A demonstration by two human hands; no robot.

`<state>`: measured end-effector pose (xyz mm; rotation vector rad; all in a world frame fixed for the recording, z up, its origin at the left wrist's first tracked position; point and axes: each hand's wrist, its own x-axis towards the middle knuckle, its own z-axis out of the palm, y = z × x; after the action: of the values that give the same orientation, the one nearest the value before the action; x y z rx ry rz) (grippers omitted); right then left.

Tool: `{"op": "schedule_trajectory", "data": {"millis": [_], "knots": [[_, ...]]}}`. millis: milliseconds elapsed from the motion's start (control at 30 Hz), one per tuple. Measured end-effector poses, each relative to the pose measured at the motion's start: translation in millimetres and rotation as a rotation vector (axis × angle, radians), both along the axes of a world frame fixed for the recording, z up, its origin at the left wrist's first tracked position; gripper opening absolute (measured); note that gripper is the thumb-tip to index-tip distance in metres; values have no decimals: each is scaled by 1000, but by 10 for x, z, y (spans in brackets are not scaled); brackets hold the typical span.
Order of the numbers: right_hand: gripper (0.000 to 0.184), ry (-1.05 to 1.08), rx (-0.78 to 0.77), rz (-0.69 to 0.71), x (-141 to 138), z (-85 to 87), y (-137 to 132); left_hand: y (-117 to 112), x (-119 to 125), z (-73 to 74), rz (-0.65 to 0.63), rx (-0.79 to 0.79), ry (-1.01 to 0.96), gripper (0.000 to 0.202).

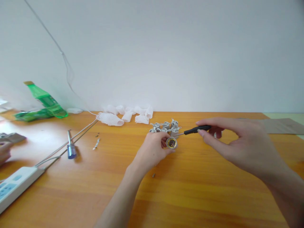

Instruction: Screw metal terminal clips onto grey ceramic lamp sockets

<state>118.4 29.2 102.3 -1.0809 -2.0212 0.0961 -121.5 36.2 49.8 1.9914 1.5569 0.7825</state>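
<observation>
My left hand (155, 145) is closed round a lamp socket (171, 143), a pale round body whose open end with a brass-coloured threaded lining faces me. Between the thumb and fingers of my right hand (225, 137) is a screwdriver (197, 129) with a black handle. Its thin shaft points left, and the tip reaches close to the socket's side; whether it touches a screw I cannot tell. Just behind my left hand stand several more grey-white lamp sockets (166, 125) with metal tabs. A small screw (153, 175) lies on the table below my left wrist.
White foam net sleeves (110, 118) lie along the wall. On the left are a green bottle (45, 98), a blue-handled screwdriver (71, 150), a metal strip (96, 144), cables and a white power strip (20, 183). Another person's hand (4, 152) shows at the left edge. Grey-brown cardboard (282, 125) lies at right.
</observation>
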Motion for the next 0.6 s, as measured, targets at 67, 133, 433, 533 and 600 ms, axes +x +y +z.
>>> {"op": "schedule_trajectory", "data": {"millis": [67,133,433,533,600], "knots": [[18,30,24,-68,49,40,-3,4,64,-49,21,-74,-216,21],[18,43,37,-110,89,69,0,7,121,-96,54,-141,-347,23],[18,47,5,-72,82,42,41,-3,77,-275,90,-135,-57,26],[18,39,-7,-68,82,14,56,-23,76,-202,44,-94,42,22],[19,30,-15,-75,96,1,68,-39,99,-122,37,-66,130,22]]}}
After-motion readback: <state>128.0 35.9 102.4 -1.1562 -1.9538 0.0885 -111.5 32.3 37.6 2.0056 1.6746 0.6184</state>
